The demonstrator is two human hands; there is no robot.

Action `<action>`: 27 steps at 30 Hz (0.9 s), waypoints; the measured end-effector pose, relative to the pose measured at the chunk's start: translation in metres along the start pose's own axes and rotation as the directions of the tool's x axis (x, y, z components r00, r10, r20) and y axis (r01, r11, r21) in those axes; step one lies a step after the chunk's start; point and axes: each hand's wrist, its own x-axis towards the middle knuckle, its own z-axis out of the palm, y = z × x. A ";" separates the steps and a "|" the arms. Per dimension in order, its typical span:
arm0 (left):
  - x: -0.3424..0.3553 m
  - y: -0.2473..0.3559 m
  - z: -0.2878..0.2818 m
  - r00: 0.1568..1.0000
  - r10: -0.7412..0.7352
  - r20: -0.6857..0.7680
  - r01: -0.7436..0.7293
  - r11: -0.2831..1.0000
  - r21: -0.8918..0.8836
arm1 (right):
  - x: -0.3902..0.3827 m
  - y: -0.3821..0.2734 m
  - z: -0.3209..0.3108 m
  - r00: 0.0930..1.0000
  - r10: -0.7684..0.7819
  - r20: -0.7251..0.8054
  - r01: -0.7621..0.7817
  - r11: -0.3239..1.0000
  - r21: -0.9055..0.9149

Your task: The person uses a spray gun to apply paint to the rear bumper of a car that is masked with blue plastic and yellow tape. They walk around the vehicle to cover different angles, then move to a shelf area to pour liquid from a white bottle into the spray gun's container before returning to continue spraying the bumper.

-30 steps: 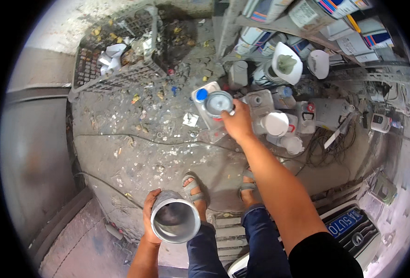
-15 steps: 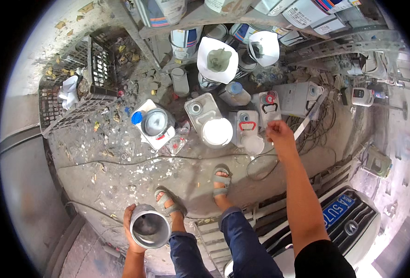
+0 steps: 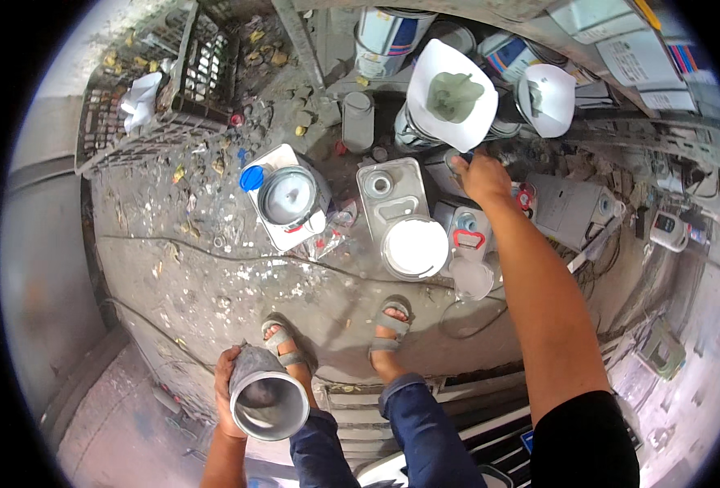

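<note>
Presumably grasping step: right hand (image 3: 483,175), 2 o'clock, at bottle (image 3: 443,173), finger closure unclear, firm hold needed; left hand (image 3: 226,389), 7 o'clock, clasping container (image 3: 254,363).

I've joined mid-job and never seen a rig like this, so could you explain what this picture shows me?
No machine here: these are a person's bare hands. The camera is worn on that person's head, looking down through a fisheye lens, so straight edges bend toward the rim. The left hand holds an open grey container, its mouth facing the camera. The right hand is at a partly hidden container; I cannot tell whether it grips it. On the floor stand a grey rectangular can and a blue-capped white container; a dark crate is at upper left.
</note>
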 end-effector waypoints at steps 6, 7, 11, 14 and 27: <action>-0.004 -0.002 0.011 0.991 -0.002 0.134 -0.001 1.000 0.020 | 0.011 0.000 -0.003 0.979 -0.192 0.074 0.204 0.953 -0.222; -0.003 -0.001 0.013 0.990 -0.037 0.135 0.042 0.999 -0.029 | 0.012 -0.002 -0.004 0.973 -0.208 0.098 0.226 0.943 -0.243; -0.004 -0.004 0.021 0.954 0.234 0.190 -0.277 0.927 0.253 | 0.010 -0.008 -0.005 0.968 -0.246 0.043 0.249 0.941 -0.228; -0.001 -0.009 0.015 0.992 0.067 0.105 -0.079 0.990 0.119 | 0.010 -0.011 -0.007 0.965 -0.252 0.071 0.261 0.937 -0.230; 0.004 0.015 0.043 0.982 -0.136 0.129 0.167 0.949 -0.268 | 0.017 0.000 -0.002 0.948 -0.304 0.090 0.316 0.933 -0.174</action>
